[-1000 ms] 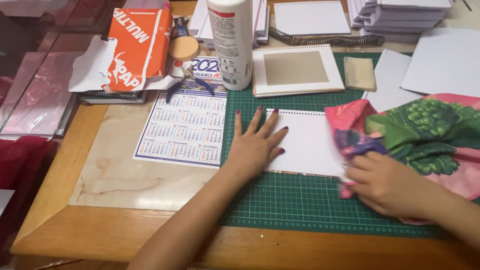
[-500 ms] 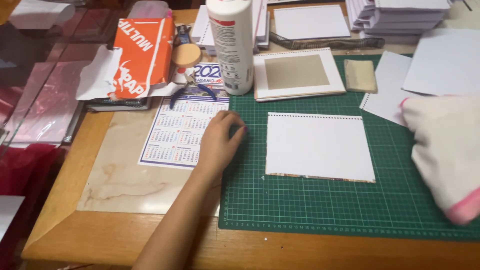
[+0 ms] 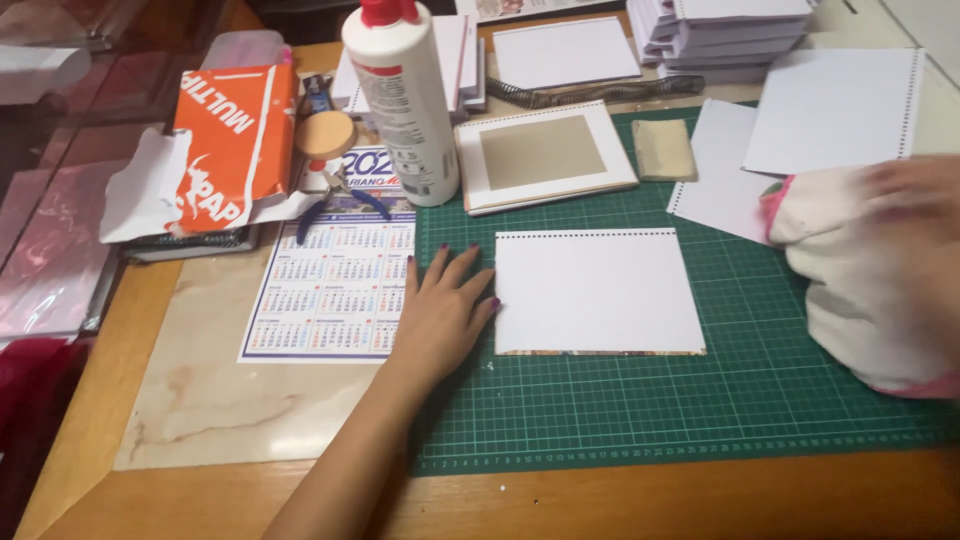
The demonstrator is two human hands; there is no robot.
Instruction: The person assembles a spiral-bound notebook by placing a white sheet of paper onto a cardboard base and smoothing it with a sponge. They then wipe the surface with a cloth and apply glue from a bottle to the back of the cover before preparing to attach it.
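Left hand (image 3: 440, 315) flat, grip open, steadying punched white card (image 3: 597, 292); right hand (image 3: 915, 195) (blurred, grip unclear) on cloth (image 3: 870, 300); wiping the card seemingly follows.

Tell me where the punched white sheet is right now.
In the head view, the punched white sheet lies flat on the green cutting mat, centre frame, just right of the left hand and below the framed card.
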